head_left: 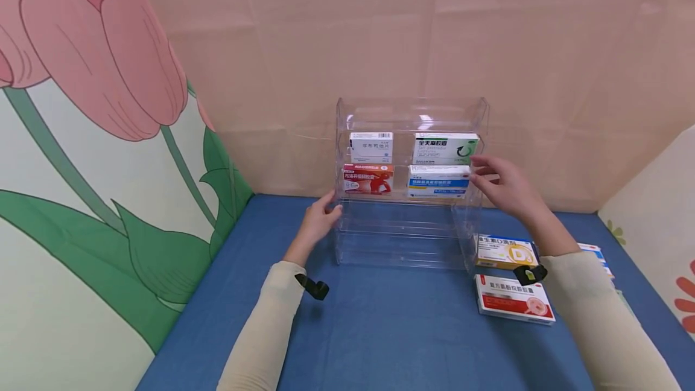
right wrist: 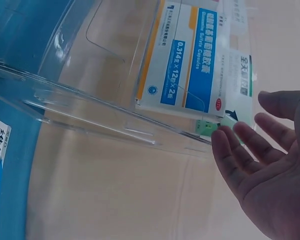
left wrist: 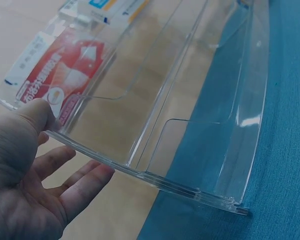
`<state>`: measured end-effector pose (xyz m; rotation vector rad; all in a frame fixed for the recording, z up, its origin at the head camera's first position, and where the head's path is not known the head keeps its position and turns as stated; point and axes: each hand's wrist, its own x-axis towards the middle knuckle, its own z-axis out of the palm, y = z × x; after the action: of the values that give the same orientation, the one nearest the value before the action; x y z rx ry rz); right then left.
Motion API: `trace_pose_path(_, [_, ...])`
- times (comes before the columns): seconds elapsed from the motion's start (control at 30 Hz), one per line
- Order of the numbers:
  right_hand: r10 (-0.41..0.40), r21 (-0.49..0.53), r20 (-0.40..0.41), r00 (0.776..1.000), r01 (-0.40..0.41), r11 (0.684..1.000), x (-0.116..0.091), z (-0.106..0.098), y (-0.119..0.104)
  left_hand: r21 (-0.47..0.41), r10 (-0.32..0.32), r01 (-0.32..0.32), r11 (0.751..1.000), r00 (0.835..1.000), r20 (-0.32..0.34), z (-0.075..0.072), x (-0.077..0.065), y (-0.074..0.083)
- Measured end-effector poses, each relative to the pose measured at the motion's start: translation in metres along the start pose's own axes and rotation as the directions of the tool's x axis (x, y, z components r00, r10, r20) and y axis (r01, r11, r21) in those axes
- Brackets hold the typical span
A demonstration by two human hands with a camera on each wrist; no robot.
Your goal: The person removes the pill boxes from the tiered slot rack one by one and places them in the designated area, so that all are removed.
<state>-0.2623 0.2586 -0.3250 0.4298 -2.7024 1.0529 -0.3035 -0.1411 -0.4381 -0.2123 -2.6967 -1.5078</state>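
A clear acrylic display rack (head_left: 402,252) stands on the blue table with medicine boxes on its upper tiers. My left hand (head_left: 320,222) holds its left side, thumb over the edge by the red medicine box (head_left: 368,180) and fingers along the outside. At the right side, my right hand (head_left: 505,184) has its fingers spread and nothing in them, close to the blue-and-white medicine box (head_left: 438,181). On the tier above are a white medicine box (head_left: 371,147) and a green-and-white medicine box (head_left: 445,148). The lower tiers hold no boxes.
Right of the rack, a yellow-and-white vitamin D box (head_left: 505,252) and a red-and-white medicine box (head_left: 514,299) lie on the blue tablecloth (head_left: 402,324). Another box (head_left: 597,255) is partly hidden behind my right forearm. A peach-coloured backdrop (head_left: 380,47) rises behind the rack.
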Motion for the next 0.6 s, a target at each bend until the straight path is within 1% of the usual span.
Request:
trace_pose_path(0.13, [-0.006,-0.045,-0.006,1.0,0.006,0.999,0.004,0.002,-0.004,-0.008,0.004,-0.004,1.0,1.0,0.003,-0.001,0.0,-0.002])
trace_pose_path(0.27, [-0.015,-0.11,-0.002,1.0,0.014,0.994,0.009,0.003,-0.008,-0.015,-0.007,0.007,1.0,1.0,0.005,-0.001,0.0,-0.001])
trace_pose_path(0.5, [-0.07,-0.226,0.034,0.997,0.076,0.971,0.016,0.011,-0.011,-0.017,-0.026,0.026,1.0,1.0,0.011,-0.001,-0.001,-0.001])
trace_pose_path(0.6, [-0.085,-0.274,0.027,0.996,0.089,0.958,0.016,0.016,-0.009,-0.014,-0.03,0.03,0.999,1.0,0.011,0.0,-0.002,-0.001])
